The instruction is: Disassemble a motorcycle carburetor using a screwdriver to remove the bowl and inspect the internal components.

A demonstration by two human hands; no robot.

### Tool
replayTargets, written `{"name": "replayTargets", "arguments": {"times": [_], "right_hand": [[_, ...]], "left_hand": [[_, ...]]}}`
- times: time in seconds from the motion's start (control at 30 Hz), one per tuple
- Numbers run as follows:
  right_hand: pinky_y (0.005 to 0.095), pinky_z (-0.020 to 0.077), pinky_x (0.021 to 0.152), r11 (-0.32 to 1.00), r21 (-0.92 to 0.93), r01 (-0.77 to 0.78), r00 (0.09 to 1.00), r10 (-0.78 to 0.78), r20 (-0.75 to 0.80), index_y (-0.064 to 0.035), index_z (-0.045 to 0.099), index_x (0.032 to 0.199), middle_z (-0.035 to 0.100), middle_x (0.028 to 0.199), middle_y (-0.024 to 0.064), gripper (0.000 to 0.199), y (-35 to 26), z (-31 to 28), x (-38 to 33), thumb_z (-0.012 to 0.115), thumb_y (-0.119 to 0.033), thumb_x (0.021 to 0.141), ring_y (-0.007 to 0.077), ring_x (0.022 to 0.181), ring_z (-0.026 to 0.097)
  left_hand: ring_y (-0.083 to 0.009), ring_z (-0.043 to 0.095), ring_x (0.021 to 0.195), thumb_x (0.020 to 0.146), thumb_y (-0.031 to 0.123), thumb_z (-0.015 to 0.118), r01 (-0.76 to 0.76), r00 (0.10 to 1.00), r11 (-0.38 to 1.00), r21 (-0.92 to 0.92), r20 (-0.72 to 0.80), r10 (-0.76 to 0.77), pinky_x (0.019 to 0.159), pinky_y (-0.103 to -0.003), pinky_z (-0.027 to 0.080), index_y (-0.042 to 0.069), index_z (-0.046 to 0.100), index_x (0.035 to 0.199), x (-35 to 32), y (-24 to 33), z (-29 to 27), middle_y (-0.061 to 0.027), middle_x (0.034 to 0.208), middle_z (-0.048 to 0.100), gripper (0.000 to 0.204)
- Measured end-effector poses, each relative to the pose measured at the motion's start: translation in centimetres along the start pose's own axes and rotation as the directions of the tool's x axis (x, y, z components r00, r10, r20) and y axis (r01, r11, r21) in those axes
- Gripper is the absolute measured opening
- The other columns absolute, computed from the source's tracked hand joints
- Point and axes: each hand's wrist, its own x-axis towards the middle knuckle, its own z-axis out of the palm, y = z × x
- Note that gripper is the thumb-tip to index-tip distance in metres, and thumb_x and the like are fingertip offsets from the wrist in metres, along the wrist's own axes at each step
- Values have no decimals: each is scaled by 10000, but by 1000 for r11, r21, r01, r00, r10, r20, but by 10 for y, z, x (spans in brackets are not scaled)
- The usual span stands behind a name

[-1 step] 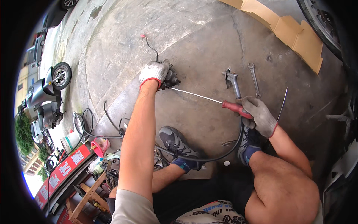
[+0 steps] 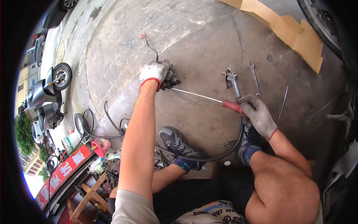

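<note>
The left hand [image 2: 153, 72] is gripping a dark metal part [image 2: 172, 79]. The right hand [image 2: 257, 114] is holding a red-handled screwdriver [image 2: 209, 98]. Flat brown cardboard [image 2: 287, 28] is lying far behind, and a long red sign [image 2: 65, 170] is sitting down low on the left.

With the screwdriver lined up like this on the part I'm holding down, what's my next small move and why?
Probably press the long red-handled screwdriver in and turn it. Its tip already meets the small dark metal part that the gloved left hand pins to the concrete floor, and the gloved right hand grips the handle.

Bright, even daylight, soft shadows, sharp centre, heavy fisheye bending, black rim.
</note>
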Motion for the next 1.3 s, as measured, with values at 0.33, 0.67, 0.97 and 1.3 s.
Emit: {"name": "replayTargets", "arguments": {"times": [0.33, 0.67, 0.97, 1.3], "right_hand": [[307, 531, 689, 963, -185, 194, 977, -207, -58, -24, 587, 1267, 665, 1062, 101, 392, -15, 7, -17, 613, -299, 988, 153, 810, 650], [324, 527, 801, 987, 119, 108, 994, -110, 8, -45, 609, 1252, 681, 1073, 101, 340, -24, 3, -20, 635, -190, 946, 184, 891, 662], [312, 530, 827, 902, 406, -145, 989, 143, 33, -37, 646, 1189, 690, 1003, 84, 294, -29, 2, -22, 649, -91, 900, 175, 914, 671], [285, 510, 820, 977, -164, 133, 976, -158, -150, -51, 635, 1183, 672, 999, 58, 314, -21, 2, -21, 638, -20, 871, 129, 918, 631]], "left_hand": [[-373, 668, 1095, 899, 578, 479, 55, 998, 998, 0, 36, -55, 965, -437, 491, 15, 744, 1067, 3, 4, -5, -236, 1142, 700, 645], [-396, 649, 1118, 907, 581, 460, 20, 999, 999, 25, -41, -19, 978, -439, 484, 9, 744, 1067, 0, -2, -3, -244, 1161, 687, 659], [-400, 647, 1117, 901, 603, 478, 2, 999, 1000, -4, -44, -2, 980, -443, 484, -9, 733, 1083, 0, -3, 0, -270, 1152, 680, 687], [-408, 664, 1064, 900, 600, 505, 3, 999, 997, -81, -41, -6, 936, -449, 496, -50, 707, 1072, -3, -6, 4, -288, 1082, 690, 703]]}}
